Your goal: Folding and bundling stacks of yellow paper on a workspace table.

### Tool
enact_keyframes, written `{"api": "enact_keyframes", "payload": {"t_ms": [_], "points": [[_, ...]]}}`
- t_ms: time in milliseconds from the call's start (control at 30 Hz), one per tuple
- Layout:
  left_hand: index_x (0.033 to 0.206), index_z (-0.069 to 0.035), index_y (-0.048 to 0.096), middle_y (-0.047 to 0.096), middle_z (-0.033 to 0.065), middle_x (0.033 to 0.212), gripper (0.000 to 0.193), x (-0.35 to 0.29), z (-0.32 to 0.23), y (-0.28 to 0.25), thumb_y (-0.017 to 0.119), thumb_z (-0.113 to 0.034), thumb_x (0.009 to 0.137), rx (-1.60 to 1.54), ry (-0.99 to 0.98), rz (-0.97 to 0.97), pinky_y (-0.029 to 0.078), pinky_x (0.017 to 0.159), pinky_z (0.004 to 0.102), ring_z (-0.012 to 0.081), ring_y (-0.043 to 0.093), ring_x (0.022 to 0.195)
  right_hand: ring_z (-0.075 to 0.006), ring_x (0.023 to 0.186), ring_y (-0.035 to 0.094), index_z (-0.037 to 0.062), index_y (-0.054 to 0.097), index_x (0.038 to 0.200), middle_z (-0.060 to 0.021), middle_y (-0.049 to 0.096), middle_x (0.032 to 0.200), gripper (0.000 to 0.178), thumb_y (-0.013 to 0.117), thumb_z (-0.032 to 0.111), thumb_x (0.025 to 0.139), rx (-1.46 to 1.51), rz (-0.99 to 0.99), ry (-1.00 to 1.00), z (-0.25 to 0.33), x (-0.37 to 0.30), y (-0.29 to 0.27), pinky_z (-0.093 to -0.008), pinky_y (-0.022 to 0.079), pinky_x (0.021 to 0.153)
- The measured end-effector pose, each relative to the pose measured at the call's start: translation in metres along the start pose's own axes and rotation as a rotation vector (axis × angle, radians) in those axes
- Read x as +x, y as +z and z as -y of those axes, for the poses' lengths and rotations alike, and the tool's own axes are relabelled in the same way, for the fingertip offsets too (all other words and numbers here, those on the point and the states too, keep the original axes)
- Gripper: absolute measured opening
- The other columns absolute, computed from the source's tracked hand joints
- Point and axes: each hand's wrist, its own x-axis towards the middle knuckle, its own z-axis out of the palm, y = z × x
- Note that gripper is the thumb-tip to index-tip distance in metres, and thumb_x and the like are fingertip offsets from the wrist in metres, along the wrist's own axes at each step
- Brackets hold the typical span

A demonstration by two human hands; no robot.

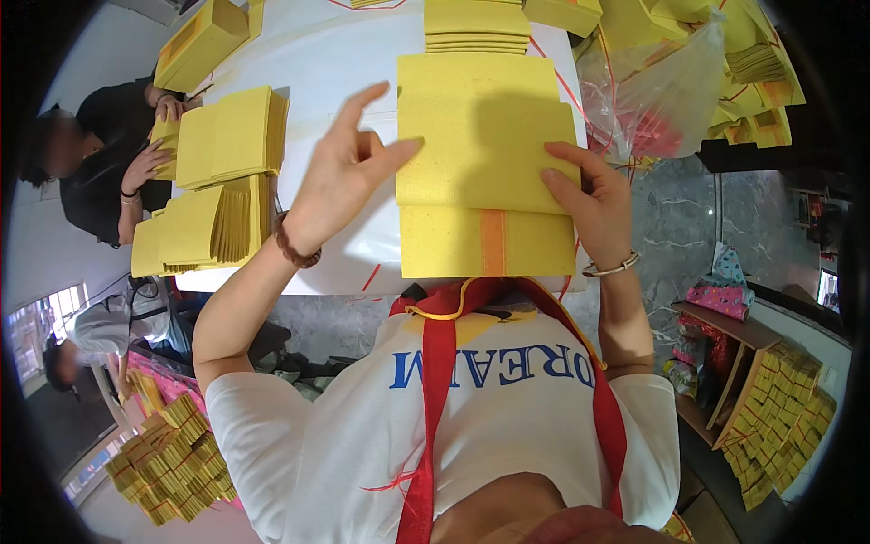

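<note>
In front of me a yellow paper sheet (pixel 453 127) lies over another yellow sheet with an orange stripe (pixel 444 245), whose near part shows below it. My right hand (pixel 594 195) grips the upper sheet's right edge between thumb and fingers. On the other side my left hand (pixel 353 163) is raised, its forefinger stretched up and its thumb apart, the thumb tip at the sheet's left edge. Nothing shows inside the left hand. What lies beneath the sheets is hidden.
Folded yellow paper stacks (pixel 227 140) stand on the white table (pixel 340 254) to the left, where another person's hands (pixel 145 168) work. Beyond the sheets is another yellow stack (pixel 476 27). A clear plastic bag (pixel 657 91) hangs at the right. Tied yellow bundles (pixel 172 462) are piled behind.
</note>
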Motion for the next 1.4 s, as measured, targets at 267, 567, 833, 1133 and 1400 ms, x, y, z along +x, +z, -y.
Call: {"api": "enact_keyframes", "payload": {"t_ms": [267,567,833,1133,1400], "points": [[0.119,-0.004,0.051,0.045,0.0157,0.125,0.044,0.006,-0.035,0.044,0.062,-0.021,0.08,0.736,0.853,0.03,0.033,0.093,0.0405,0.0322,0.04,0.116,-0.0062,0.078,0.056,-0.0007,0.06,0.106,-0.0042,0.063,0.092,0.027,0.063,0.004,0.079,-0.082,0.036,0.096,0.01,-0.002,-0.002,-0.0191,0.046,0.066],[0.131,-0.01,0.04,0.033,0.0154,0.135,0.062,0.011,-0.001,0.065,0.058,-0.039,0.08,0.892,0.706,0.153,0.02,0.102,0.0501,0.0336,0.028,0.126,-0.0155,0.087,0.058,0.0021,0.063,0.103,-0.01,0.06,0.103,0.03,0.067,0.009,0.074,-0.69,0.019,-0.156,0.024,-0.01,-0.004,-0.028,0.046,0.075],[0.131,-0.008,0.039,0.031,0.0163,0.136,0.062,0.017,0.0,0.062,0.059,-0.036,0.079,0.873,0.688,0.166,0.018,0.102,0.0493,0.034,0.026,0.126,-0.0246,0.125,0.037,0.0118,0.054,0.12,-0.0023,0.047,0.13,0.047,0.053,0.04,0.082,-0.815,0.448,-0.546,0.018,-0.031,-0.019,-0.0534,0.014,0.104],[0.111,-0.004,0.055,0.044,0.0126,0.118,0.048,0.007,0.005,0.045,0.064,-0.033,0.073,0.635,0.847,0.174,0.029,0.091,0.0433,0.0287,0.04,0.109,-0.0279,0.127,0.034,0.0113,0.054,0.121,-0.0037,0.048,0.13,0.042,0.05,0.029,0.083,-0.739,0.44,-0.546,0.011,-0.035,-0.018,-0.0515,0.016,0.105],[0.108,0.004,0.054,0.056,0.0131,0.1,0.044,-0.009,-0.004,0.067,0.058,-0.015,0.069,1.002,1.007,-0.007,0.044,0.068,0.0307,0.0233,0.054,0.084,-0.0314,0.126,0.036,0.0034,0.052,0.121,-0.0112,0.05,0.127,0.044,0.046,0.026,0.084,-0.266,0.465,-0.395,0.004,-0.029,-0.026,-0.0436,0.024,0.104]]}}
